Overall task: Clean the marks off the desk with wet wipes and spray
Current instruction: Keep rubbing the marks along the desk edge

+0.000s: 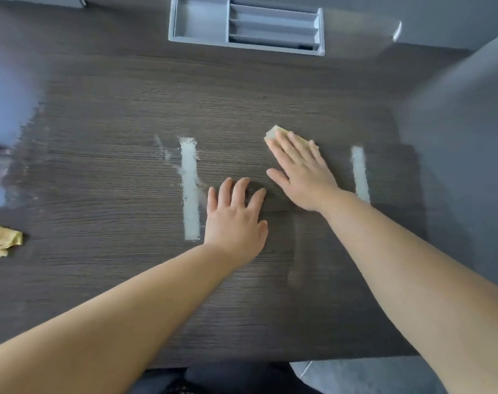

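A crumpled yellow wipe (1, 240) lies at the dark desk's (99, 280) left edge. Just right of a long pale mark (190, 189), the left hand (236, 220) rests palm-down, fingers spread. The right hand (301, 172) reaches further forward, its straight, slightly parted fingers pressing a folded wipe (273, 133) flat, left of a shorter mark (360, 172).
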`<state>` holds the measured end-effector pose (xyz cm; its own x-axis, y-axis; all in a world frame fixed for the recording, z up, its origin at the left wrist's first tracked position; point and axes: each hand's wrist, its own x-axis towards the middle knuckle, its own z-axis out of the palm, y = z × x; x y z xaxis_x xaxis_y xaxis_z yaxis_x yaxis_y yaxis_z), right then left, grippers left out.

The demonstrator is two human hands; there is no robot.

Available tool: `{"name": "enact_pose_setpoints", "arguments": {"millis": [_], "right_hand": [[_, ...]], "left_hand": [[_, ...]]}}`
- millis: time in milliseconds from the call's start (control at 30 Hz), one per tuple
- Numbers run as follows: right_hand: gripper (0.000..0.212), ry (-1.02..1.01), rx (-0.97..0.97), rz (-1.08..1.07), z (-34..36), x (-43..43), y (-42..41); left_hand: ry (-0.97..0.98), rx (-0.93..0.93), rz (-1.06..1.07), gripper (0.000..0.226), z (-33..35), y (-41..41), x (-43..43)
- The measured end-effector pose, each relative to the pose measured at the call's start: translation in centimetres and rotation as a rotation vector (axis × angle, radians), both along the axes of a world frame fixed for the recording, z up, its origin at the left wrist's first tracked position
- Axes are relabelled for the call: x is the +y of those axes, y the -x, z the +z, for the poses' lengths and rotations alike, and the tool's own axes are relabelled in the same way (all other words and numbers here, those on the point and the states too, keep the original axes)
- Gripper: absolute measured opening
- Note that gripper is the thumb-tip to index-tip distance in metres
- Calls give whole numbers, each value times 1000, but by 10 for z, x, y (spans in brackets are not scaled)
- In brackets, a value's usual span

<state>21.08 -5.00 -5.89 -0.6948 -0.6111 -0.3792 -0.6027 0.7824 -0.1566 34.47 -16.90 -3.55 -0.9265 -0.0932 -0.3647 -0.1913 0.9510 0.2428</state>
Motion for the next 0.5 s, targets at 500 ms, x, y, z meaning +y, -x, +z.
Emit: {"name": "enact_pose_setpoints", "arguments": {"millis": [500], "right_hand": [[62, -68, -16, -524, 0, 83, -13]], "left_hand": [[44, -73, -193, 59, -2, 17, 37]]}}
